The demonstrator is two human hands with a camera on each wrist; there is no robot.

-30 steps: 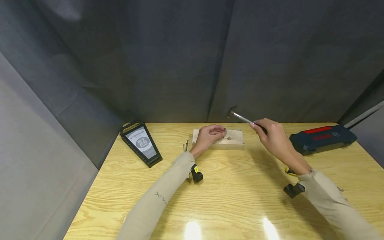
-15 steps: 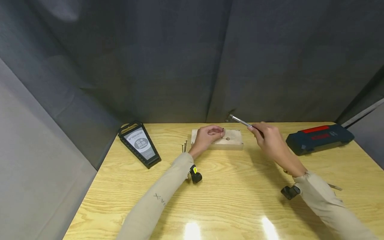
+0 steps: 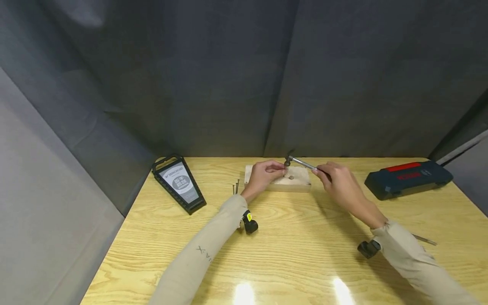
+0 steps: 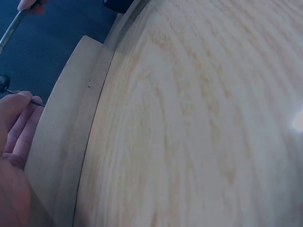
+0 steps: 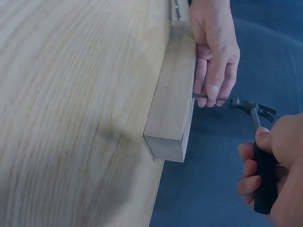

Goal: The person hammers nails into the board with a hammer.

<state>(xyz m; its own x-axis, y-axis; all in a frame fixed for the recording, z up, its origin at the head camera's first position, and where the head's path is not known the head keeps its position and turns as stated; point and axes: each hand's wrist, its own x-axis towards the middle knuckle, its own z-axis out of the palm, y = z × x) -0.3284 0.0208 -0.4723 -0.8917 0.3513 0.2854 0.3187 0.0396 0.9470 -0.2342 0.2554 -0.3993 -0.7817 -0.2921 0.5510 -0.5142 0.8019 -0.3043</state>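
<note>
Right wrist: left hand (image 5: 218,52) pinches nail (image 5: 200,96), right hand (image 5: 286,158) grips hammer (image 5: 265,172).
Off-centre strike could hit fingertips (image 5: 214,89) (close!).

The label (image 3: 176,181) on the black holder (image 3: 196,207) bears a line that seems to read "WRENCH SET", above a grey disc (image 3: 181,182) with blurred characters. Red lettering on the dark blue case (image 3: 392,184) is too blurred to read surely. The left sleeve (image 3: 203,250) shows an "X" beside other dark marks.

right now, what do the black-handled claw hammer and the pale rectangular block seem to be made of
Black-handled claw hammer: likely metal head and shaft, since the shaft shines silver; the matte black grip could be rubber or plastic. Pale rectangular block: probably bare wood, matte, with faint grain-like streaks.
</note>
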